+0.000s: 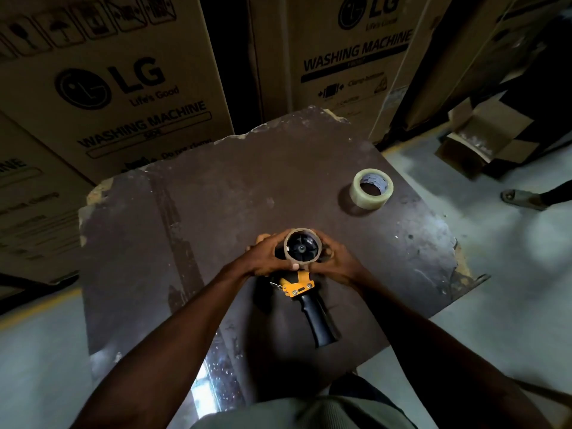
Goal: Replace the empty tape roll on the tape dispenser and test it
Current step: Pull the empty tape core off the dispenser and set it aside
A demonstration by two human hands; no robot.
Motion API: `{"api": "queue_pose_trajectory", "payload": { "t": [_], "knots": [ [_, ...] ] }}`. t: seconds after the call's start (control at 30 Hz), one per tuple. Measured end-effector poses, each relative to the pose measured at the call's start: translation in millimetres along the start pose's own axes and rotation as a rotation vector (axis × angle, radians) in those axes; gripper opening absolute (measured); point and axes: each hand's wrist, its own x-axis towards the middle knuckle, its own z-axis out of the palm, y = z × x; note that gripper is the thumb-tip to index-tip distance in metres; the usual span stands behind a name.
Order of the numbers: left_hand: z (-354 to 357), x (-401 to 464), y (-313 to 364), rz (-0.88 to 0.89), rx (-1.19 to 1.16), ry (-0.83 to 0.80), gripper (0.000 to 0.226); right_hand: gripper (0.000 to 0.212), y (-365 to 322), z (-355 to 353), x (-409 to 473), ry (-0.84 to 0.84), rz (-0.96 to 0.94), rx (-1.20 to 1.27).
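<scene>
A yellow tape dispenser (299,287) with a black handle (318,322) lies on the dark brown board (201,230), handle pointing toward me. An empty cardboard tape core (297,264) sits around its black hub. My left hand (266,256) grips the core from the left, thumb on its near rim. My right hand (335,257) wraps the core from the right. A full roll of clear tape (371,188) lies flat on the board at the far right, apart from both hands.
Large cardboard washing machine boxes (123,97) stand close behind the board. An open small carton (486,140) sits on the grey floor at the right, near another person's sandalled foot (523,199). The board's edges are chipped.
</scene>
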Motion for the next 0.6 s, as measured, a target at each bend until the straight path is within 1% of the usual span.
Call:
{"api": "queue_pose_trajectory", "payload": {
  "t": [0.07,0.1,0.2,0.4,0.6],
  "knots": [
    [-0.3,4.3,-8.1,-0.011,0.020,-0.006,0.092,0.072,-1.3,0.1,0.3,-0.001,-0.004,-0.001],
    [-3.7,-0.5,-0.4,-0.017,0.011,-0.007,0.092,0.071,-1.7,0.4,0.3,-0.001,-0.009,0.007],
    [-11.1,-12.9,20.4,-0.035,-0.002,-0.007,0.083,0.070,-3.9,0.3,0.6,0.005,-0.027,0.021],
    [-13.1,-13.4,22.0,0.034,-0.049,-0.050,0.084,0.071,-5.0,-0.6,1.2,0.002,-0.029,0.043],
    [-17.1,-17.3,28.0,0.048,-0.076,-0.050,0.086,0.072,-5.5,-2.8,-1.9,0.001,-0.035,0.051]
  ]
}}
